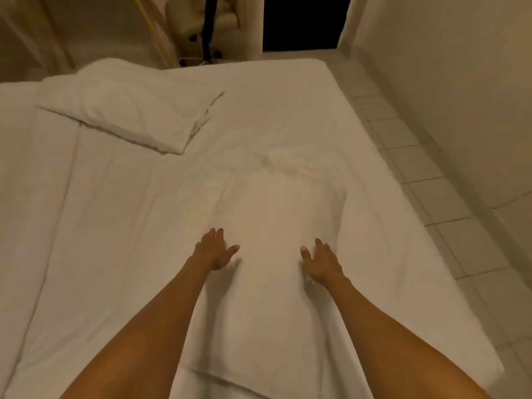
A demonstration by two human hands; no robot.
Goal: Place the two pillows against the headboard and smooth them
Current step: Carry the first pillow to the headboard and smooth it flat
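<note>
A white pillow (276, 214) lies lengthwise on the white bed (100, 226), right in front of me. My left hand (214, 250) and my right hand (321, 262) rest flat on it, fingers spread, palms down, a little apart from each other. Neither hand holds anything. A second white pillow (126, 108) lies at an angle at the far left of the bed, its open end pointing right. No headboard is in view.
A tiled floor (426, 174) runs along the bed's right side, with a wall (460, 82) beyond it. Past the far edge of the bed stand a cream chair (201, 21), a black stand (207, 33) and a dark doorway (302, 21).
</note>
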